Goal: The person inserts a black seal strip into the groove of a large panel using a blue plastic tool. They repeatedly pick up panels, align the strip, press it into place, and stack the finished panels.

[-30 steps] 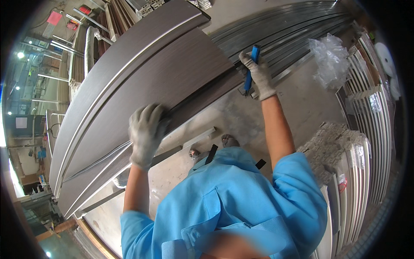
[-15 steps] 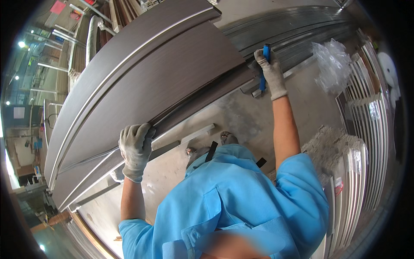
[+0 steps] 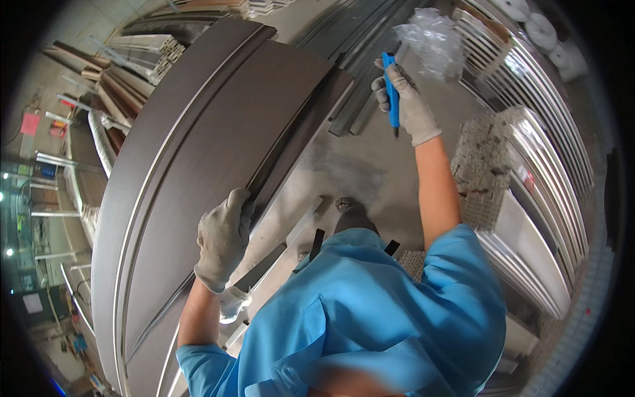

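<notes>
My left hand, in a pale work glove, is just left of the middle of the frame, at the long edge of a brown panel. Its fingers are pressed together and bent down at that edge, beside a dark gap; I cannot tell whether they pinch the panel or only rest against it. The panel fills much of the left half of the frame, slanting from the bottom left to the upper middle, with a thin bright strip running along it.

My right hand, gloved as well, is right of the upper middle, well apart from the panel. It is closed around a blue tool, which stands nearly upright with its dark tip pointing down, above the floor.

Grey metal profiles lie at the top of the frame, with crumpled clear plastic just beside them. Stacked pale lengths line the right side. Below my hands, my blue shirt spreads across the bottom middle, and one dark shoe shows above it.
</notes>
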`<state>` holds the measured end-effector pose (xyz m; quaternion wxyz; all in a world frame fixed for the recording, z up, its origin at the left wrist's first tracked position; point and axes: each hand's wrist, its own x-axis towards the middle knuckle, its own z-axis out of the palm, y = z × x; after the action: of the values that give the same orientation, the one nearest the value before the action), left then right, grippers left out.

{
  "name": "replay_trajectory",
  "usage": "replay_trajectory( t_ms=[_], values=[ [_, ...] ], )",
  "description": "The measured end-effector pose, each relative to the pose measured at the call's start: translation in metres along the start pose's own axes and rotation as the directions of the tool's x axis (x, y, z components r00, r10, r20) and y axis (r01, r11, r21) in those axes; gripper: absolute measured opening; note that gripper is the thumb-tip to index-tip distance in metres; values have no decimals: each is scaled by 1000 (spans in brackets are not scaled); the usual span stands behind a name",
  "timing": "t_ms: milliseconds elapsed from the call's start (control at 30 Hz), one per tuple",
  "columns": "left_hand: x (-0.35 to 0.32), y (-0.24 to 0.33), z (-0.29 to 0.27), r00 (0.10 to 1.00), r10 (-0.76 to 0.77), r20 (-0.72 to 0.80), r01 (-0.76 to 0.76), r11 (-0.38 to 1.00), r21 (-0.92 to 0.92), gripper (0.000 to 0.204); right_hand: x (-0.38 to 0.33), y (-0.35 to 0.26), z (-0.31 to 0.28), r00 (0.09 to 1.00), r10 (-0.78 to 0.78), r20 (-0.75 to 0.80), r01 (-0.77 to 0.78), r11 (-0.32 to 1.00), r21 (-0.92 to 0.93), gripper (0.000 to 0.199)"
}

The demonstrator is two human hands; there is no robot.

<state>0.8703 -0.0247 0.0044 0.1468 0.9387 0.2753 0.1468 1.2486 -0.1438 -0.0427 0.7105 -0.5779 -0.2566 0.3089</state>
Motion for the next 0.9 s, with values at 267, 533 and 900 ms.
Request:
replay_trajectory(
  t_ms=[267, 533, 900],
  values=[
    [-36, -32, -35, 960, -235, 155, 269, 926, -265, 13, -56, -17, 28, 996, -55, -68, 24, 919, -394, 50],
    [-70, -42, -27, 1000, 26, -15, -26, 1000, 0, 11, -19, -10, 59, 939, -343, 0, 47, 127, -991, 42],
    [-68, -68, -29, 939, 341, 55, -342, 940, 12, 25, 18, -11, 96, 949, -296, -107, -158, -152, -976, 29]
  ],
)
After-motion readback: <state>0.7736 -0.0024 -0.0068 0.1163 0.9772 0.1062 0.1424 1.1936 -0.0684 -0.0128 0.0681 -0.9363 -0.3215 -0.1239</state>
